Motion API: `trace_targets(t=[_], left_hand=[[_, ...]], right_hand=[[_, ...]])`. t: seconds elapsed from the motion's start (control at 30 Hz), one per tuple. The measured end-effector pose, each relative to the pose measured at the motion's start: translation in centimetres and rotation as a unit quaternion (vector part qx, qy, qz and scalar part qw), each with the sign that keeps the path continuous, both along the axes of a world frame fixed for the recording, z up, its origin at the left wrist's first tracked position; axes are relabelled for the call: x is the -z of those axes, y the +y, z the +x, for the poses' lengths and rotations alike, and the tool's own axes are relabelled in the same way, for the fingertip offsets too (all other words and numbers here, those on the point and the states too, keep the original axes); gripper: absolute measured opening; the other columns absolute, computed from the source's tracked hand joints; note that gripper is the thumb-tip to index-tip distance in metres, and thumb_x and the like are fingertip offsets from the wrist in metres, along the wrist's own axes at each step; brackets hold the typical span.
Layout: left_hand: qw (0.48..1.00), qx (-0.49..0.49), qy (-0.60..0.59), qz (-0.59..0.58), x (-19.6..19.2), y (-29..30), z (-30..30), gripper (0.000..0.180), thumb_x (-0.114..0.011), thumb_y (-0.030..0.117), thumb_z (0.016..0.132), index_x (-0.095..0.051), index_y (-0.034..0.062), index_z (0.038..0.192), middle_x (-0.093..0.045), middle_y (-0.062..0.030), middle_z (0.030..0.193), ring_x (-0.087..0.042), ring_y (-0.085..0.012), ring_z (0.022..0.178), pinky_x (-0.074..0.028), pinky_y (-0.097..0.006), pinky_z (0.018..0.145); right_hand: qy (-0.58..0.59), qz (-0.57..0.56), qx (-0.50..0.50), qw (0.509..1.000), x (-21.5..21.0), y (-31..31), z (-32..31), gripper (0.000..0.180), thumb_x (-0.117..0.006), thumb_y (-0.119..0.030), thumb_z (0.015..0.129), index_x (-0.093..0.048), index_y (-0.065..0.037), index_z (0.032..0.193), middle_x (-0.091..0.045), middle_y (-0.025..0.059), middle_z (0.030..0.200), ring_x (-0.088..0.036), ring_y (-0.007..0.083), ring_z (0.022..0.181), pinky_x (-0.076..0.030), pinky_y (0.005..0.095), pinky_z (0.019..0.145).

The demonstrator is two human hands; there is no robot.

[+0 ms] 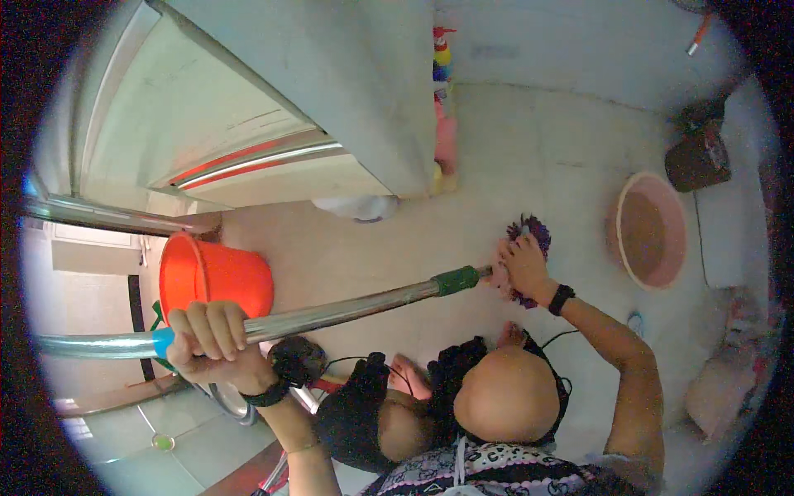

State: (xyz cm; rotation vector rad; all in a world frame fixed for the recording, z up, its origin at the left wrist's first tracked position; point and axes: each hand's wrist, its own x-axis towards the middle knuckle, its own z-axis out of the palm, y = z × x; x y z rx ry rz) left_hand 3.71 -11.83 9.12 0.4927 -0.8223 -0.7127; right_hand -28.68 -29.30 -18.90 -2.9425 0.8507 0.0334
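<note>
A mop with a shiny metal pole (347, 312) slants across the view, its far end toward the right. My left hand (213, 341) is wrapped around the pole close to a blue band. Farther along, a green sleeve (456, 281) joins the pole to the lower end. There my right hand (525, 266) is closed over the mop head (539, 233), a dark purple shaggy pad near the tiled floor. The hand covers the middle of the pad, so the joint is partly hidden. Both wrists wear black bands.
Behind the pole at left stands an orange bucket (236, 277). A pink basin (614, 227) with murky water sits at right, near a dark bin (699, 159). Cleaning bottles (443, 59) line the side of a white cabinet (331, 66). My bent knees (509, 397) are below the pole.
</note>
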Motion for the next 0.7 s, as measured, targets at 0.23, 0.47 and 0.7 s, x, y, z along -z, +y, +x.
trace_targets(t=[0.23, 0.47, 0.7], left_hand=[[0.999, 0.021, 0.006, -0.029, -2.7, -2.3, -0.1, 0.019, -0.047, 0.007, 0.073, -0.036, 0.0095, 0.058, -0.040, -0.0015, 0.045, -0.036, -0.0068, 0.031, -0.034, -0.020, 0.031], [0.979, 0.172, -0.025, -0.106, -5.4, -4.2, -1.0, 0.019, -0.056, 0.004, 0.061, -0.041, 0.0083, 0.051, -0.045, -0.0032, 0.040, -0.041, -0.0084, 0.029, -0.037, -0.022, 0.029], [0.920, 0.355, -0.048, -0.159, -4.1, -6.4, -0.5, 0.018, -0.059, -0.001, 0.060, -0.045, 0.0052, 0.050, -0.044, -0.0052, 0.039, -0.041, -0.0132, 0.029, -0.034, -0.026, 0.028]], right_hand=[[-0.052, 0.109, -0.024, 0.992, -0.5, -4.1, -3.8, 0.039, -0.058, -0.023, 0.069, -0.053, -0.010, 0.106, -0.055, 0.0105, 0.105, -0.046, 0.0269, 0.106, -0.025, 0.0474, 0.096], [-0.223, 0.245, 0.171, 0.928, -1.1, -8.0, -4.9, 0.049, -0.061, -0.025, 0.071, -0.048, 0.000, 0.111, -0.058, 0.0180, 0.099, -0.056, 0.0327, 0.091, -0.045, 0.0389, 0.079], [-0.407, 0.494, 0.251, 0.726, -3.5, -7.7, -2.5, 0.052, -0.058, -0.028, 0.077, -0.041, 0.003, 0.116, -0.059, 0.0146, 0.095, -0.058, 0.0269, 0.087, -0.048, 0.0336, 0.074]])
